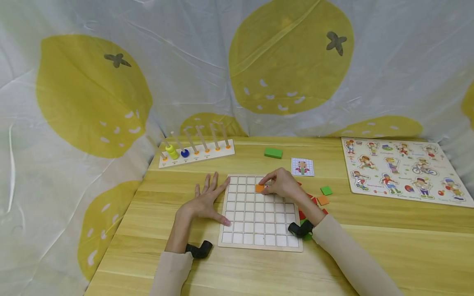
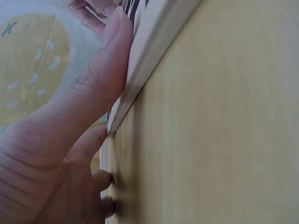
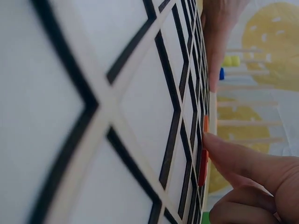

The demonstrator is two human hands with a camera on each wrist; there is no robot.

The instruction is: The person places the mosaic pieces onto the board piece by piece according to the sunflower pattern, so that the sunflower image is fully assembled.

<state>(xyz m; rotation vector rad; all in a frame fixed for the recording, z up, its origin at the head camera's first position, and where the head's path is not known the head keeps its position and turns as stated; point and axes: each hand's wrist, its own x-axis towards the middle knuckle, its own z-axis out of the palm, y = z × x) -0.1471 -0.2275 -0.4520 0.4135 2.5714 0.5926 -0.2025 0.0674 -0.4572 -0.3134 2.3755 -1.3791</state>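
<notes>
A pale wooden grid board with square white cells lies at the middle of the table. My left hand is spread at its left side, the thumb resting on the board's edge and the index finger at its upper left corner. Thumb and index finger of my right hand pinch a small orange square tile at the board's second row. In the right wrist view, a red tile sits beside the orange one, mostly hidden by my hand in the head view.
Red tiles, a green tile and another orange tile lie right of the board. Behind it are a pattern card, a green block and a peg stand. A picture puzzle board lies far right.
</notes>
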